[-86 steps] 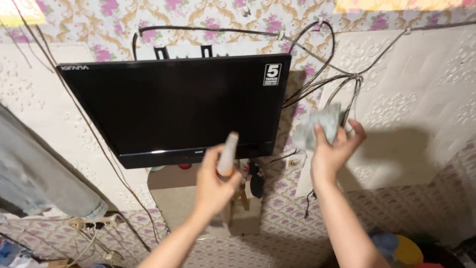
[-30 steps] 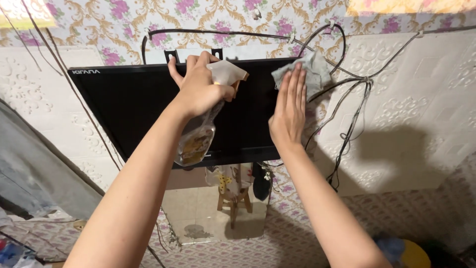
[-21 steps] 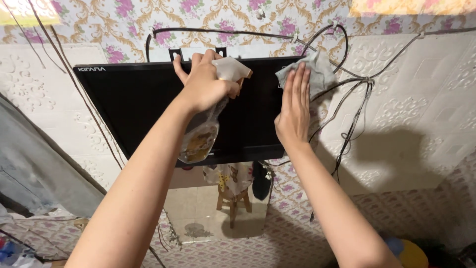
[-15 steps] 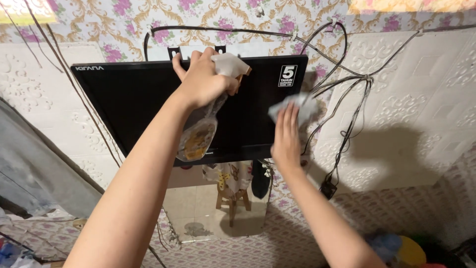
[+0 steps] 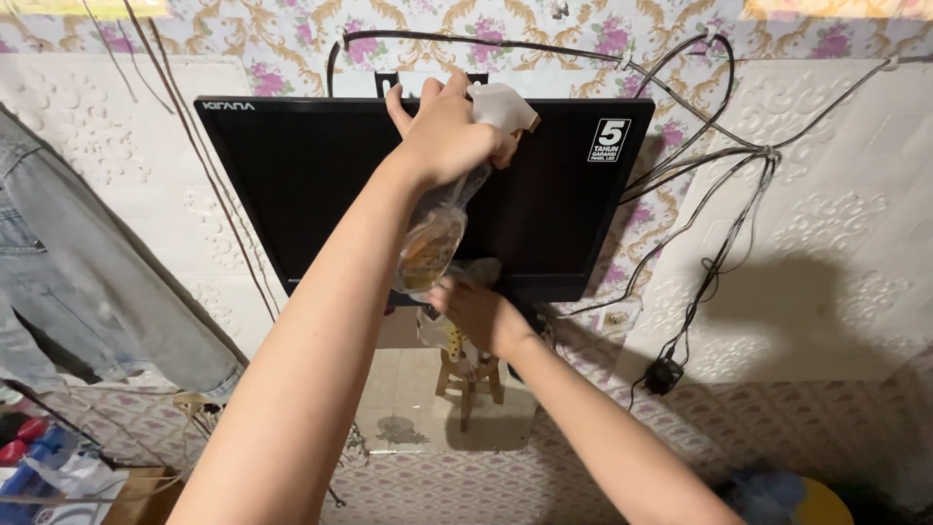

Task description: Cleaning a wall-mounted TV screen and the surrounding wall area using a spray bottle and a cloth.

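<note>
Left hand (image 5: 449,131) clasped on a clear spray bottle (image 5: 434,238) of yellowish liquid hanging below it against the television (image 5: 321,185); right hand (image 5: 476,309) beneath, pressing a cloth (image 5: 478,271) there.

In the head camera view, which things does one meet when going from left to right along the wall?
Hanging jeans → black television → left hand holding a spray bottle → bundle of black cables → white embossed wall panel.
</note>
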